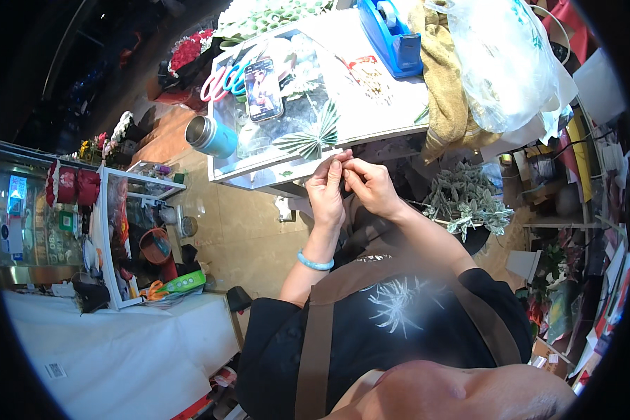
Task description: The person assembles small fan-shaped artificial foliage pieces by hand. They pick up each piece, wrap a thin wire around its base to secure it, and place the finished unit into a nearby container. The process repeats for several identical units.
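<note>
At the front edge of the table, my left hand and my right hand meet with fingertips pinched together. What they hold between them, if anything, is too small and hidden to make out. Just beyond my fingers a pleated, fan-shaped green leaf lies on the glass top. To its left a blue steel cup stands at the table's corner. A phone with a lit screen rests behind the leaf, beside scissors with pink and blue handles.
A blue tape dispenser, a brown cloth and a clear plastic bag crowd the table's right. Below them stands a bunch of grey-green foliage. White shelves and a white-covered surface are to my left.
</note>
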### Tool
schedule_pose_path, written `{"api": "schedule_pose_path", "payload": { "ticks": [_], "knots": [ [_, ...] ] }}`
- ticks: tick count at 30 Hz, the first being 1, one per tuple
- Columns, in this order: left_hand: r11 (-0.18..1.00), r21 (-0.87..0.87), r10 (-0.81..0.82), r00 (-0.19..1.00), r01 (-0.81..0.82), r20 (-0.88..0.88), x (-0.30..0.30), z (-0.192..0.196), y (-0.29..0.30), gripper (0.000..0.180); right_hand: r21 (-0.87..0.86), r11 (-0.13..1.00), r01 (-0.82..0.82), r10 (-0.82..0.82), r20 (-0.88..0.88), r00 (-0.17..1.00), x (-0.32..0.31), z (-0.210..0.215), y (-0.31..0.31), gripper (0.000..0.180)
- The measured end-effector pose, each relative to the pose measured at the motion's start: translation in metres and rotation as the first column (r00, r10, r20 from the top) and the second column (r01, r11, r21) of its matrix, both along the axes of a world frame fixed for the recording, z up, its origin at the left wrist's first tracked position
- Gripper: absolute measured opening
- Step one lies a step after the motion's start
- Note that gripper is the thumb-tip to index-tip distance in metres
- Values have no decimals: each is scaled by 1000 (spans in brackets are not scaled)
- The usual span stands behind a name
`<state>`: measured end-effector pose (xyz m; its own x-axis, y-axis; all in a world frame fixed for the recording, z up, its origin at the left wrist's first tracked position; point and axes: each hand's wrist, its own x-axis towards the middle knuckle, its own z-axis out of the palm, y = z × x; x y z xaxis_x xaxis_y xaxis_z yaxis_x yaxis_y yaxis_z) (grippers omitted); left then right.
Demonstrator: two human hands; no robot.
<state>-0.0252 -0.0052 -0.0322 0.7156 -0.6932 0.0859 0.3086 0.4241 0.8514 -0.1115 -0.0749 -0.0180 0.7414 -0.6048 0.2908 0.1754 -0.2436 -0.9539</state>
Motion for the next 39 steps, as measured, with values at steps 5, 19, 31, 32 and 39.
{"api": "schedule_pose_path", "payload": {
  "ticks": [5, 19, 31, 32, 39],
  "knots": [
    [1000, 23, -10, 1000, 10, -8, -1, 2, 1, 19, 37, 999, 11, -11, -2, 1000, 2, 7, 0, 16],
    [999, 48, 29, 998, -27, -49, 9, -2, 10, 20, -815, 468, 341, -624, -32, 781, 3, 21, -125, 21],
    [998, 62, 13, 992, -5, -129, 13, -7, 9, 20, -805, 415, 424, -685, 31, 728, -1, 8, -115, 13],
    [998, 59, 8, 991, 0, -131, 13, -8, 8, 20, -800, 408, 440, -684, 51, 728, -3, 10, -113, 14],
    [999, 43, -14, 989, 21, -145, 13, -7, 7, 18, -657, 563, 502, -673, -11, 739, -21, 19, -107, 15]
  ]
}}
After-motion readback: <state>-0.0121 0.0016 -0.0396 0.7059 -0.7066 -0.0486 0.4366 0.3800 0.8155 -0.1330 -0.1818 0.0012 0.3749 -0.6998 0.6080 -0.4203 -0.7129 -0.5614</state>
